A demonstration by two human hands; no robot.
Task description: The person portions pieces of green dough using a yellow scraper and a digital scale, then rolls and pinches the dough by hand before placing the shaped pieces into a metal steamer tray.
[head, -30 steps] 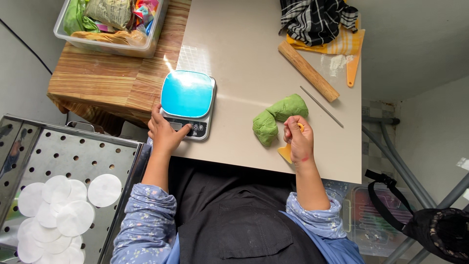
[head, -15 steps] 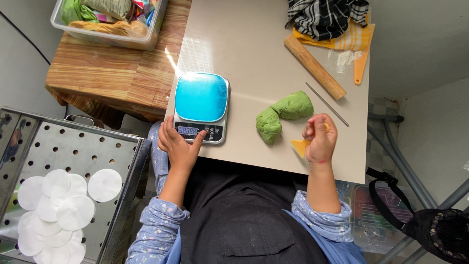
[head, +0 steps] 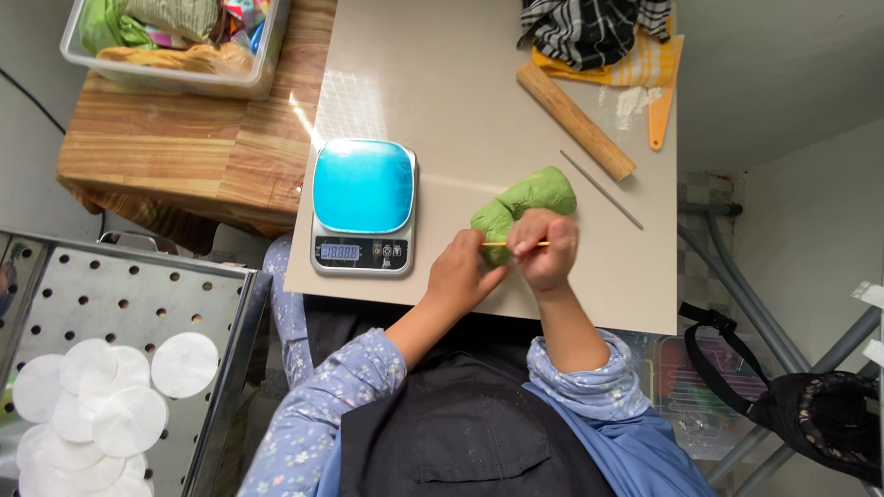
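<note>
hands: left (head: 465, 276), right (head: 545, 248) on green dough (head: 529, 195) | near table's front edge (head: 589, 317)

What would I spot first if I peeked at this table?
The bright green dough in the middle of the beige table, where the left hand and right hand meet with a thin yellow scraper. Just left of it sits a shiny blue kitchen scale.

Scale (head: 363, 208) left of dough (head: 527, 200), rolling pin (head: 575, 120) behind, all on table (head: 460, 83).
</note>
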